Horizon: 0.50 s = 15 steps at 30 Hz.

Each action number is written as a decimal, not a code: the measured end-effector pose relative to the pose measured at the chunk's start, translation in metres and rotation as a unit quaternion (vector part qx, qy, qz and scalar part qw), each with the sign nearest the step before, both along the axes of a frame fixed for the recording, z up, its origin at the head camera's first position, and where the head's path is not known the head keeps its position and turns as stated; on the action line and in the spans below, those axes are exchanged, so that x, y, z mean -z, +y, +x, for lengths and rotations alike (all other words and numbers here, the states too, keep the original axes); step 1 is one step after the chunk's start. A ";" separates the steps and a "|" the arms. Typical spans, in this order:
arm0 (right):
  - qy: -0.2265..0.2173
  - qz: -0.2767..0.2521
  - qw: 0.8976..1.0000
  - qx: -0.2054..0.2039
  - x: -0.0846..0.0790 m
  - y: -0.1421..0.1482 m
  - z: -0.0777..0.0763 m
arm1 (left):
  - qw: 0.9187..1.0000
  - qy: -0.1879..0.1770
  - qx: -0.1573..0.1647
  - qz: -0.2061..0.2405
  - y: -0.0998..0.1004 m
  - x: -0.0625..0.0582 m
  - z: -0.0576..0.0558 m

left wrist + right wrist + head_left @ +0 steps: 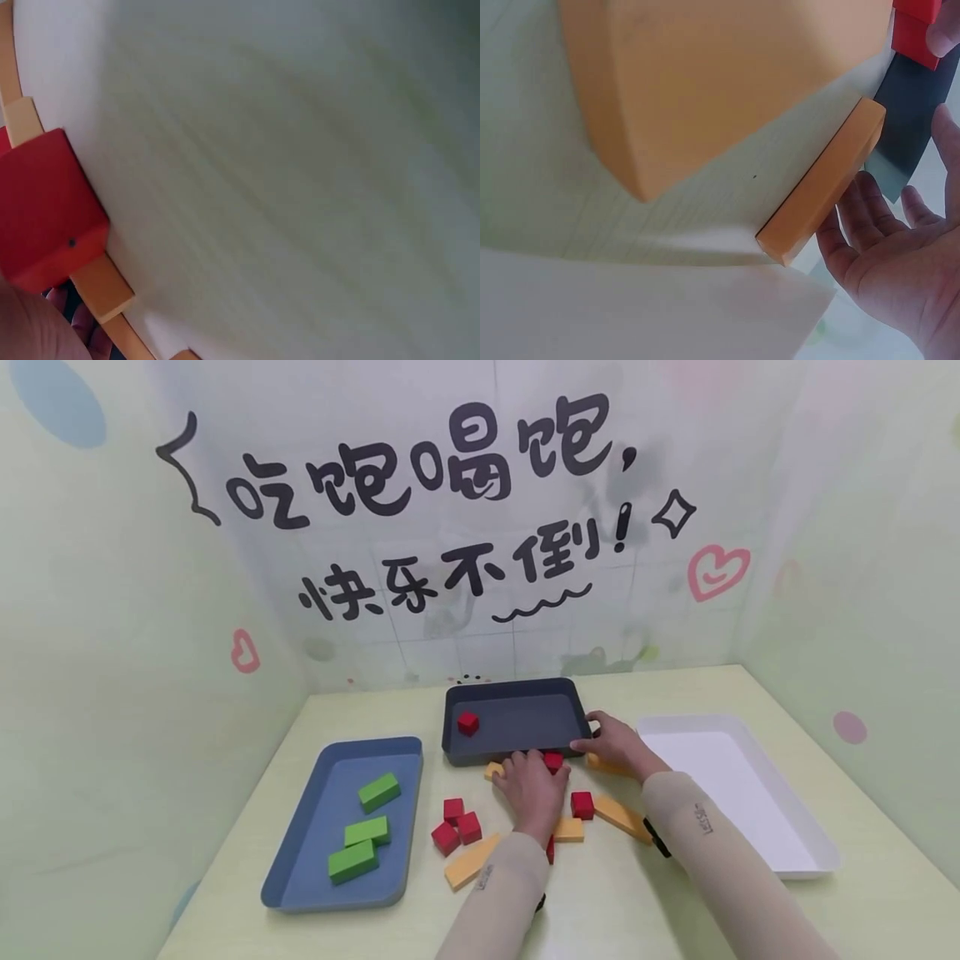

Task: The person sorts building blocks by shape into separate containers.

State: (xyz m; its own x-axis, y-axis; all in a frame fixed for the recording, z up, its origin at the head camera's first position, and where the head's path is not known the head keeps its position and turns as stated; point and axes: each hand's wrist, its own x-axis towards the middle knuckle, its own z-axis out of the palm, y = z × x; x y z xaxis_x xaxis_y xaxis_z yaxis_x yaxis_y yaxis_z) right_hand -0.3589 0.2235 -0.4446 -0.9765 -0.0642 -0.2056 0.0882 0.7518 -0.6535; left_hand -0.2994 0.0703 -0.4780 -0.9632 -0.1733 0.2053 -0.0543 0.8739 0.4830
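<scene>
In the head view, a dark tray (525,723) with one red cube (468,723) inside stands at the back. My right hand (619,745) grips its front right corner, thumb at the front and fingers at the side. In the right wrist view an orange block (825,180) lies close to those fingers. At the tray's front edge is my left hand (531,789), fingers bent downward. Its thumb is right at a red block (553,762); its fingertips are mostly hidden, so I cannot tell what they hold. A red block (49,202) is large in the left wrist view.
A blue tray (300,827) with three green blocks (366,831) stands on the left, a white tray (738,793) on the right. Between them lie several red cubes (468,827) and orange blocks (621,819). A printed wall covering (450,643) rises behind the table.
</scene>
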 end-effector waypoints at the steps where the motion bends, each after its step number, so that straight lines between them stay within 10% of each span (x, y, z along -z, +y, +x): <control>1: 0.000 -0.001 1.000 -0.001 0.000 -0.001 0.000 | 1.000 -0.001 -0.002 -0.007 0.000 0.000 -0.001; 15: -0.006 -0.001 1.000 -0.003 0.002 0.000 -0.002 | 0.998 -0.021 0.055 0.029 -0.010 -0.009 0.001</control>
State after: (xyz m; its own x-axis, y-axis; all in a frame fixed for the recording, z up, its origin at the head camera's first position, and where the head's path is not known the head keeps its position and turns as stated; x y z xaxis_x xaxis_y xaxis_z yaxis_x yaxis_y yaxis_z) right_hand -0.3607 0.2240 -0.4466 -0.9736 -0.0709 -0.2170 0.0909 0.7515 -0.6535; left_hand -0.2981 0.0607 -0.4692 -0.9847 -0.0764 0.1567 0.0190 0.8466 0.5319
